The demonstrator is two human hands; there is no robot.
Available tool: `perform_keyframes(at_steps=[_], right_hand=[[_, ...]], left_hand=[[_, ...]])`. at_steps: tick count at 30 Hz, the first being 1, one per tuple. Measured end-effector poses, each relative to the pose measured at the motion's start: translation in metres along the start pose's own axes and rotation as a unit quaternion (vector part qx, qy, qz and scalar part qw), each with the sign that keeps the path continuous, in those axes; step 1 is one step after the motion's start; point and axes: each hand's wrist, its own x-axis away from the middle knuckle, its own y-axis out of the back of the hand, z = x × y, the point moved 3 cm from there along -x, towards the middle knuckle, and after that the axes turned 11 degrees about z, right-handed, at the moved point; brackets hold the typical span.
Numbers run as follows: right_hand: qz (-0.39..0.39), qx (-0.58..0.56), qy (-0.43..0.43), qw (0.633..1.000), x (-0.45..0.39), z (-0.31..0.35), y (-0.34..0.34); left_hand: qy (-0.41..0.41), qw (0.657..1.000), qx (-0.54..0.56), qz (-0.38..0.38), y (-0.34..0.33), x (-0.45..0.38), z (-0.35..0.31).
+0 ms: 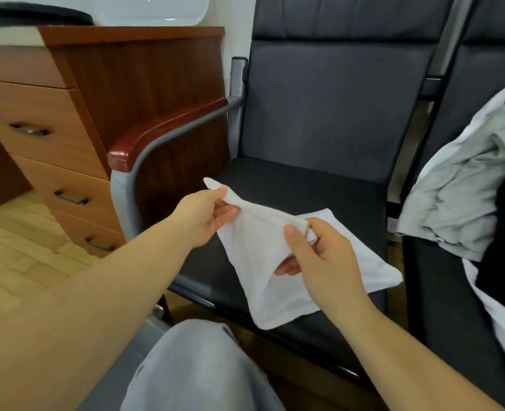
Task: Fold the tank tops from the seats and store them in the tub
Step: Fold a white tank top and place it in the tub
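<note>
A white tank top [257,256] lies partly folded on the dark seat [304,185] in front of me, its near part lifted off the cushion. My left hand [206,215] pinches its upper left corner. My right hand [319,253] grips the top edge further right, with fingers under the fabric. A heap of grey, white and black tank tops [467,191] lies on the neighbouring seat at the right. A clear plastic tub [153,10] stands on top of the wooden cabinet at the upper left, only its lower part in view.
A wooden drawer cabinet [67,129] stands to the left of the seat. The seat's red-brown armrest [162,129] on a grey metal frame lies between them. My knee in grey trousers [198,369] is at the bottom. Pale floor shows at the lower left.
</note>
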Motion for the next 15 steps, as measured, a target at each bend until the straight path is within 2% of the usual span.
perform_keyframes(at_steps=[5, 9, 15], right_hand=[[-0.088, 0.002, -0.004, 0.996, -0.003, -0.013, 0.059], [-0.11, -0.011, -0.032, 0.993, -0.001, -0.035, 0.097], [-0.116, 0.033, -0.113, 0.986, -0.008, -0.075, 0.132]], left_hand=[[0.016, 0.997, -0.068, 0.028, -0.062, -0.015, 0.002], [0.039, 0.99, -0.128, 0.04, -0.103, -0.032, 0.015], [0.067, 0.979, -0.182, 0.055, -0.147, -0.056, 0.04]])
